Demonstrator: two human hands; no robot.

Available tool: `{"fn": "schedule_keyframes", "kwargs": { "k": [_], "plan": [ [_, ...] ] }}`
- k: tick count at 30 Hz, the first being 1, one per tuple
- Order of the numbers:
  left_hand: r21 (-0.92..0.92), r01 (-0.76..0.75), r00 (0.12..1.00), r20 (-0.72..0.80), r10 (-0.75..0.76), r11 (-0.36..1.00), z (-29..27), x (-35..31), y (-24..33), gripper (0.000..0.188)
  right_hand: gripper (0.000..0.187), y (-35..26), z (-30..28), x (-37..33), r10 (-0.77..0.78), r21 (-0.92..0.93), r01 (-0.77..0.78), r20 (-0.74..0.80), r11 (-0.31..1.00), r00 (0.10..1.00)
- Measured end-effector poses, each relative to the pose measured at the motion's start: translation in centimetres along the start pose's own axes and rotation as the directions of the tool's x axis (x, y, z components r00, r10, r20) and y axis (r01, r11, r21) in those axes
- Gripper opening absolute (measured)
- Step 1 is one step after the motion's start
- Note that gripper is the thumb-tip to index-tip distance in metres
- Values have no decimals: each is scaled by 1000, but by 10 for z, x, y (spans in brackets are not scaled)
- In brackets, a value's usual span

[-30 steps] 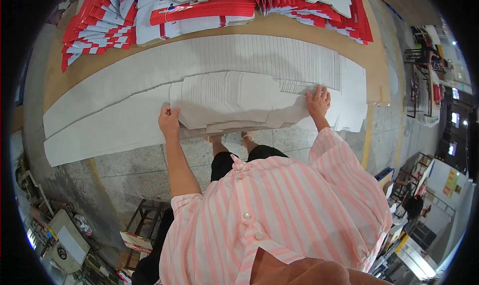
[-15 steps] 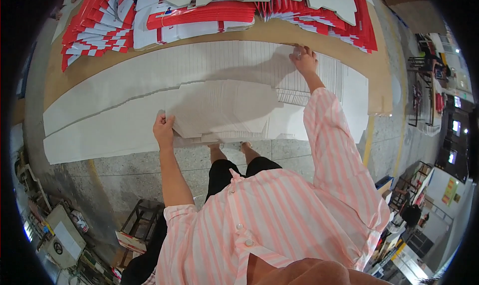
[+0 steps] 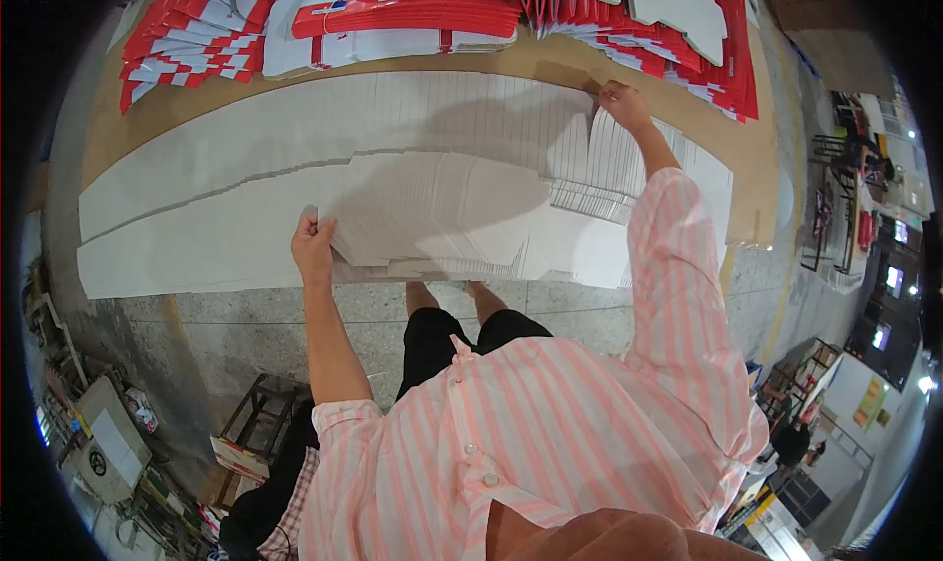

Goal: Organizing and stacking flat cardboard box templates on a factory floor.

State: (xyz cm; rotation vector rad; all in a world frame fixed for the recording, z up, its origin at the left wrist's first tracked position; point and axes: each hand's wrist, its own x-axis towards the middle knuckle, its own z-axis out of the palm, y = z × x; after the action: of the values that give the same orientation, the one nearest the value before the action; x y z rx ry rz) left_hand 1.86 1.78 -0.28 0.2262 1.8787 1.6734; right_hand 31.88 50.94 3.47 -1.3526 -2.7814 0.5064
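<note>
Overlapping white cardboard sheets lie fanned in rows across the table before me. At the far right, my right hand pinches the far corner of one cardboard sheet, which is raised a little off the row. My left hand is closed at the left edge of the nearer fanned pile, its thumb and fingers together; whether card lies between them I cannot make out. Cut edges of the pile show as close, stepped lines.
Red and white folded packages lie along the far side, with fanned stacks at the left. Notched white card pieces rest on the far right stack. Brown board lies under the sheets. A dark stool stands behind at the left.
My right hand has moved slightly right and raised the corner of a cardboard sheet from the row. My left hand has barely shifted.
</note>
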Motion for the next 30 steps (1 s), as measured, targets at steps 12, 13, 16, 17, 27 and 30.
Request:
{"fn": "schedule_keyframes", "kwargs": {
  "k": [12, 13, 16, 17, 27, 30],
  "plan": [
    [-29, 38, 999, -16, -39, 999, 3, -6, 10, 13, 20, 12, -8, 35, -233, -307, 353, 366, 884, 901],
    [-15, 50, 998, -46, -50, 999, 3, -6, 11, 13, 20, 11, -4, 36, -248, -274, 365, 379, 890, 891],
    [-36, 80, 996, -40, -82, 996, 1, -6, 10, 13, 21, 7, 7, 41, -214, -295, 336, 377, 895, 901],
    [-24, 84, 995, -50, -85, 996, 1, -5, 9, 13, 23, 4, 8, 44, -227, -395, 423, 453, 816, 862],
    [-149, 57, 996, -61, -67, 987, -3, -5, 5, 10, 32, -18, 10, 52, -48, -478, 361, 550, 801, 834],
    [-164, 43, 996, -67, -55, 986, -3, -5, 4, 9, 32, -22, 13, 52, -8, -506, 317, 522, 802, 853]
  ]
}}
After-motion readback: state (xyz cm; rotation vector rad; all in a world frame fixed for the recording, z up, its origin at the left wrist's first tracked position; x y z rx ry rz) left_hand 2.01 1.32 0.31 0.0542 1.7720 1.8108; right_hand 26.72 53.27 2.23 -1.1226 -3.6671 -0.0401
